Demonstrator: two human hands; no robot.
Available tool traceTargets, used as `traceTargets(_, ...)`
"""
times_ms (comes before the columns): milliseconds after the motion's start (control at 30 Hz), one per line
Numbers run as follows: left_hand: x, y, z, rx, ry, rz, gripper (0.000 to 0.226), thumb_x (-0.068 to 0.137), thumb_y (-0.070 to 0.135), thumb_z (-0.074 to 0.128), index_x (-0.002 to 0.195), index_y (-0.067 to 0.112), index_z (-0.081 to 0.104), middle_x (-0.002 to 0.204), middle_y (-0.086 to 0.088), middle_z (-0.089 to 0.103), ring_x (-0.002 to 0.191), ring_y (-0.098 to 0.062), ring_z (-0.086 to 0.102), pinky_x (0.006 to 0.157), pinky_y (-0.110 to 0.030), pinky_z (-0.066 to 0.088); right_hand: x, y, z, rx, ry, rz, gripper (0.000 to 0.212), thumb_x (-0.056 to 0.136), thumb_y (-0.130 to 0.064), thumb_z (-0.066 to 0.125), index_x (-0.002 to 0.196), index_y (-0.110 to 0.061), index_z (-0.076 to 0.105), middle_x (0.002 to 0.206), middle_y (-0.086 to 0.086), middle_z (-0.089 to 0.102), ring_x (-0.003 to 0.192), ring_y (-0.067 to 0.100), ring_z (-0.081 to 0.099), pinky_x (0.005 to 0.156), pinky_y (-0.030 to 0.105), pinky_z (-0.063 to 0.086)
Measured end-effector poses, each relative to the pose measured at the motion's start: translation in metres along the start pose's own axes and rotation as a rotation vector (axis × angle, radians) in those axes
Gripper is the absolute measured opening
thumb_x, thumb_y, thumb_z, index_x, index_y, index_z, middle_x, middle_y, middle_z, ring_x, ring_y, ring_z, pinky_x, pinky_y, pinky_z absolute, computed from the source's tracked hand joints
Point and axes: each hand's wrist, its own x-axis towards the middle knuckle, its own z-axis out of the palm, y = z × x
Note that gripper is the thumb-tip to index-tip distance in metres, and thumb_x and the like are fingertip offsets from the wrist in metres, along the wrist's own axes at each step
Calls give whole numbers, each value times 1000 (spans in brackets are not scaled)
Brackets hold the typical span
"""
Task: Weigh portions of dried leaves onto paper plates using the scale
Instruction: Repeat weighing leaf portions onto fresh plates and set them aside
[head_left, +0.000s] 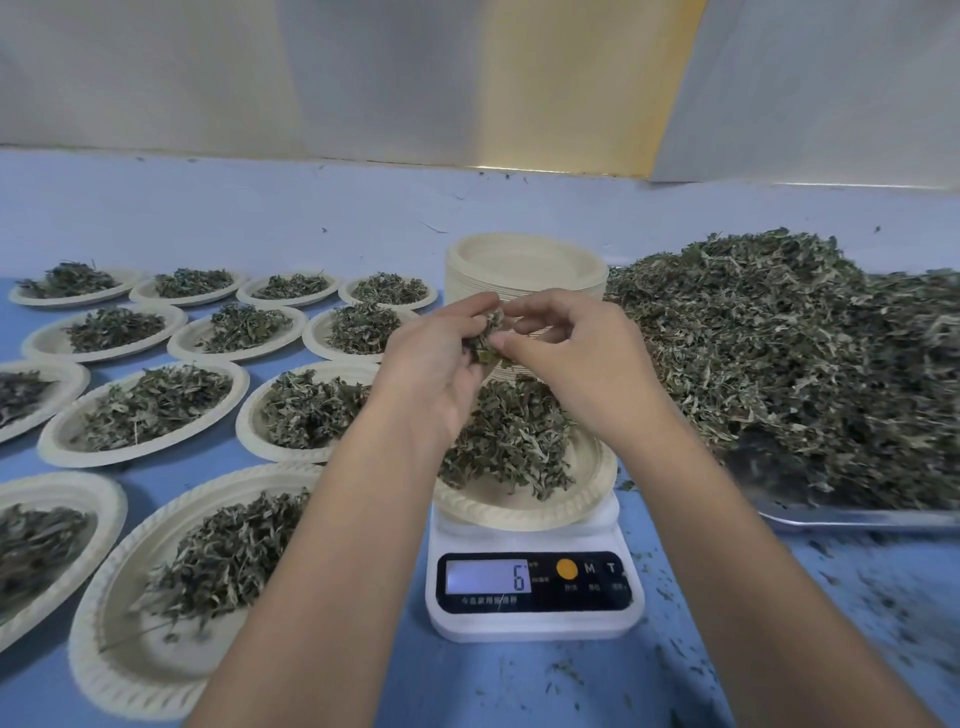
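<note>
Leaves (488, 332) pinched between left hand (441, 358) and right hand (566, 353) over the plate (587, 488); a clumsy crumble could overshoot the scale (535, 618) reading.

The table (260, 208) is a flat pale blue, flecked with dark green crumbs at the right. The paper plates (145, 410) are cream, with a pressed ribbed pattern round their rims. The dried leaves (769, 338) are dull grey-green, streaked with paler straw-coloured stems. The scale (535, 623) is white with a black panel, a pale lit display and an orange round button. The tray (857, 519) looks silver-grey, though it is blurred. The wall behind is off-white with a yellow band.
</note>
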Motion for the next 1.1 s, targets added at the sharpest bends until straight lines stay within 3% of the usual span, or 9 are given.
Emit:
traceTargets(133, -3, -2, 4, 50, -18, 7, 29, 92, -10, 36, 92, 3, 62, 90, -13, 63, 83, -19, 61, 75, -24, 51, 0, 2, 4, -1, 37, 18, 17, 77, -22, 77, 90, -28, 69, 82, -11, 69, 66, -4, 59, 63, 7, 44)
traceTargets(267, -5, -4, 8, 55, -35, 25, 32, 92, -10, 33, 105, 0, 60, 91, -14, 63, 86, -21, 61, 86, -28, 48, 0, 3, 5, 7, 68, 23, 15, 76, -19, 77, 87, -26, 69, 79, -10, 70, 68, -1, 62, 62, 7, 45)
traceTargets(467, -8, -4, 10, 89, -54, 21, 35, 89, -10, 31, 109, -5, 59, 112, -24, 62, 112, -32, 59, 94, -33, 47, 1, 3, 4, 45, 95, 37, 15, 76, -12, 75, 76, -26, 68, 66, -12, 67, 62, -5, 61, 62, 9, 48)
traceTargets(667, -11, -3, 9, 132, -61, 21, 34, 88, -13, 34, 106, -6, 62, 102, -21, 65, 94, -27, 62, 81, -30, 53, 1, 5, 0, 60, 69, 98, 16, 74, -11, 73, 71, -26, 67, 65, -9, 68, 67, 5, 65, 76, 32, 57)
traceTargets(900, -10, -4, 10, 122, -57, 17, 32, 89, -13, 32, 96, -2, 62, 93, -18, 64, 86, -23, 63, 70, -24, 55, 1, 4, 0, 112, 46, 135, 18, 76, -9, 74, 73, -25, 69, 70, -4, 70, 73, 11, 68, 81, 36, 57)
traceTargets(1033, -7, -6, 15, 57, -37, 44, 33, 92, -13, 32, 100, -1, 61, 92, -16, 64, 81, -19, 62, 70, -21, 54, 2, 3, -10, 456, -36, 231, 14, 82, 1, 68, 82, -12, 71, 68, 1, 67, 58, 2, 60, 67, 15, 55)
traceTargets(1100, -6, -7, 22, 5, -37, 29, 33, 93, -13, 32, 105, -3, 61, 89, -16, 63, 78, -18, 61, 69, -20, 54, 4, 5, -19, 588, -43, 295, 14, 87, 2, 61, 84, -7, 71, 69, 4, 69, 59, 3, 63, 66, 14, 55)
